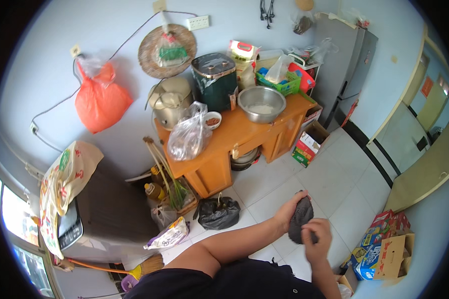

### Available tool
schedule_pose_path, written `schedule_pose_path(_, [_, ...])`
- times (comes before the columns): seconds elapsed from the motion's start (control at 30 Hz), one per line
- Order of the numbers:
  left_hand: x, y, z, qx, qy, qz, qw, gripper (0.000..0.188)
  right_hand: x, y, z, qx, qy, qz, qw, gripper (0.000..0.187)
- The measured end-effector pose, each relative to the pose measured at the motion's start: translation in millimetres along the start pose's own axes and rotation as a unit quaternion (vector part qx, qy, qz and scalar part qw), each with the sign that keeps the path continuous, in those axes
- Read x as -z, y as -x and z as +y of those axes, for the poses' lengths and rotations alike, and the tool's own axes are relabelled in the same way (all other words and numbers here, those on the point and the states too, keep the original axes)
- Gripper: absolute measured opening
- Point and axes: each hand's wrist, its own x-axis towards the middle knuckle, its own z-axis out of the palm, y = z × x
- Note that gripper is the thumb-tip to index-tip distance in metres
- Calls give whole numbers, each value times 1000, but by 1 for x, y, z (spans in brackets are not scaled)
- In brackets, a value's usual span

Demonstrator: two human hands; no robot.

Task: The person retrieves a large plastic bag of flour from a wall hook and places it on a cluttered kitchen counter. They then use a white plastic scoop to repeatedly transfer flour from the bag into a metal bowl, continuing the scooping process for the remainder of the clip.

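Out in front of me, over the tiled floor, I hold a dark grey, oblong, soft-looking thing [300, 217]. Its surface seems textured, and its exact kind cannot be made out. My left hand [286, 215] grips it along the left and upper edge, with the fingers partly hidden behind it. On its lower right side, my right hand [318, 238] is closed with bent fingers and seems to pinch the lower edge.
Ahead stands a wooden cabinet [209, 174] carrying a metal basin [262, 103] and a dark green appliance [215, 82]. A black bag [218, 213] sits on the floor before it. Cartons [394, 254] stand at right, a broom [147, 265] at lower left.
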Motion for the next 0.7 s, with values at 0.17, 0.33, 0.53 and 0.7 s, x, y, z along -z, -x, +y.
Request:
schedule_pose_path(0.17, [-43, -70, 3, -57, -16, 147, 987, 26, -2, -76, 106, -111, 91, 66, 987, 17])
schedule_pose_path(0.33, [-55, -154, 28, -112, -27, 116, 987, 23, 8, -157, 180, -48, 47, 74, 995, 19])
schedule_pose_path(0.53, [-72, -256, 83, -128, 42, 161, 978, 24, 0, -244, 265, 4, -23, -17, 1000, 20])
schedule_pose_path(0.7, [-72, -311, 108, -198, 20, 280, 939, 24, -17, -306, 356, -189, -176, -92, 962, 25])
